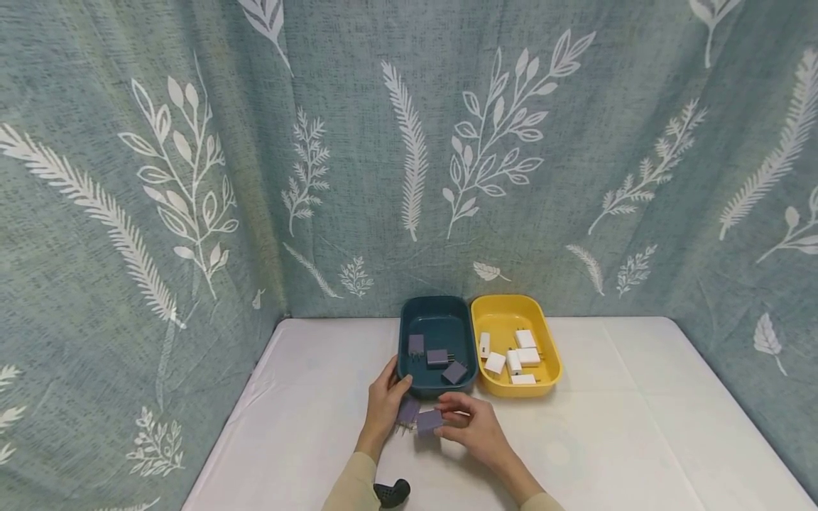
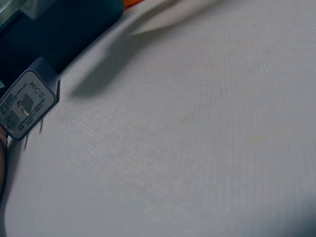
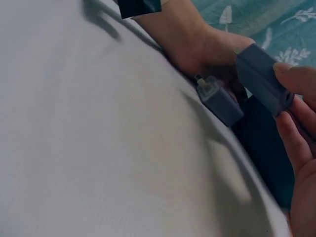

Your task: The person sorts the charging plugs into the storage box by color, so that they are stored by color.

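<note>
A dark purple plug charger (image 1: 429, 421) is pinched between the thumb and fingers of my right hand (image 1: 474, 429), just above the table in front of the blue bin. In the right wrist view this charger (image 3: 261, 79) hangs tilted in the fingertips. My left hand (image 1: 382, 404) grips the front left corner of the dark blue bin (image 1: 441, 391), thumb on its front. Close by that hand, a second purple charger (image 1: 407, 410) lies on the table, its labelled prong end (image 2: 27, 104) showing in the left wrist view. Inside the blue bin lie three purple chargers (image 1: 437, 358).
A yellow bin (image 1: 552, 358) stands against the blue bin's right side, with several white chargers (image 1: 527, 356) in it. Both bins sit at the back of the white table (image 1: 613, 426), before a patterned curtain (image 1: 358, 142). A black device (image 1: 392, 492) is by the left wrist.
</note>
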Demonstrator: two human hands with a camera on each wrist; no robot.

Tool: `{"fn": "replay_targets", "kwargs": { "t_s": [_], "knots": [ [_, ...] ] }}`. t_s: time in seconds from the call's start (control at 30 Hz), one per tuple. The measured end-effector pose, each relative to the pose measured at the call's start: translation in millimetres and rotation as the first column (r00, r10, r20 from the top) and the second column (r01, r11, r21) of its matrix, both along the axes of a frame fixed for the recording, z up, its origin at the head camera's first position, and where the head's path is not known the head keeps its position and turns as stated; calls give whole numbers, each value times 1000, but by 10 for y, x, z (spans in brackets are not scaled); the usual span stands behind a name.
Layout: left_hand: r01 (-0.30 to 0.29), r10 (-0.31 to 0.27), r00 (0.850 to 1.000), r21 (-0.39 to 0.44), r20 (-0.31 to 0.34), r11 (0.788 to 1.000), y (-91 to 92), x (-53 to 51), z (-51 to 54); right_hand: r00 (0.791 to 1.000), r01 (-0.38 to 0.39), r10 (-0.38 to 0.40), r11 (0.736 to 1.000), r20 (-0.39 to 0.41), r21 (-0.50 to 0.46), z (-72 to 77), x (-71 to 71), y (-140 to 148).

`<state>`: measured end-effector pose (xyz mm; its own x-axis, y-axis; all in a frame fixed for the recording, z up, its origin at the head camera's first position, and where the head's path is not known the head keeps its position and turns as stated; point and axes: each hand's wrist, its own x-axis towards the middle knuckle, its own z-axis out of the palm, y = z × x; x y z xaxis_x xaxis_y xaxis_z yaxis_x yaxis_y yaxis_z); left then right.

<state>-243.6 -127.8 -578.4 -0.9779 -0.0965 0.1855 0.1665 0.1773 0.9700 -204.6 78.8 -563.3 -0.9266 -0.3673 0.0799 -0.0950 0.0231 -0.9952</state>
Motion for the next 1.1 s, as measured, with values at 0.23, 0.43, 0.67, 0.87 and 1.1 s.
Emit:
{"fn": "replay_targets", "kwargs": {
  "t_s": [0.23,0.43,0.67,0.87,1.1],
  "knots": [
    [46,-47,999,7,22,999,9,146,293,997,83,-83,996,-4,-42,64,-21,-28],
    [45,-45,998,-1,31,999,17,175,334,989,145,-145,989,-16,-39,91,-52,-41],
    [50,-50,998,-7,39,999,9,175,339,980,182,-183,983,-75,-29,150,-81,-56],
    [56,-56,998,-5,38,998,8,182,332,971,194,-193,981,-142,-8,212,-132,-44],
    [33,-33,999,16,7,999,-13,30,76,949,267,-274,961,-155,-67,287,-213,-62]
  ]
}}
